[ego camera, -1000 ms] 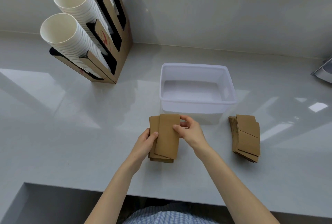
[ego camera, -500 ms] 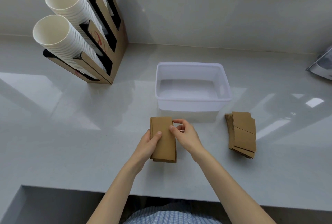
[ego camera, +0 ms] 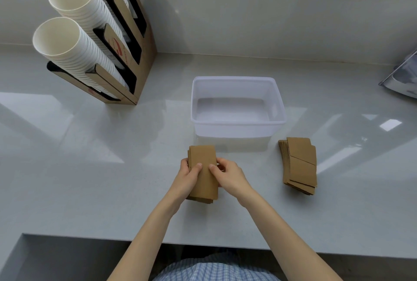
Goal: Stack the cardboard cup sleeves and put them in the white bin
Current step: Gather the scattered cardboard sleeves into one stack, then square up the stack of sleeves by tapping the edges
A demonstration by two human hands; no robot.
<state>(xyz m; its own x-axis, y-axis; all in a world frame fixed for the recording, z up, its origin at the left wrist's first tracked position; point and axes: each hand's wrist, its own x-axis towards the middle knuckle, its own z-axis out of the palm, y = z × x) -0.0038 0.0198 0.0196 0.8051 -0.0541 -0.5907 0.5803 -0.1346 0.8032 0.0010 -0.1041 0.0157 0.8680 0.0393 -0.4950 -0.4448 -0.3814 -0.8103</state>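
Note:
A squared-up stack of brown cardboard cup sleeves (ego camera: 203, 159) lies on the grey counter just in front of the white bin (ego camera: 237, 130). My left hand (ego camera: 188, 178) grips its left edge with the thumb on top. My right hand (ego camera: 228, 176) grips its right edge, thumb also pressed on the top sleeve. A second pile of sleeves (ego camera: 299, 165), loosely fanned, lies on the counter to the right of the bin's front corner, untouched. The bin holds nothing.
A cardboard cup dispenser (ego camera: 126, 55) with rows of white paper cups (ego camera: 67, 41) leans at the back left. A metallic object (ego camera: 404, 77) sits at the far right edge. The counter's front edge (ego camera: 203, 244) runs below my forearms.
The top sleeve, which sat skewed over the stack, has been slid flush with the others. Both hands have closed in on the stack's sides.

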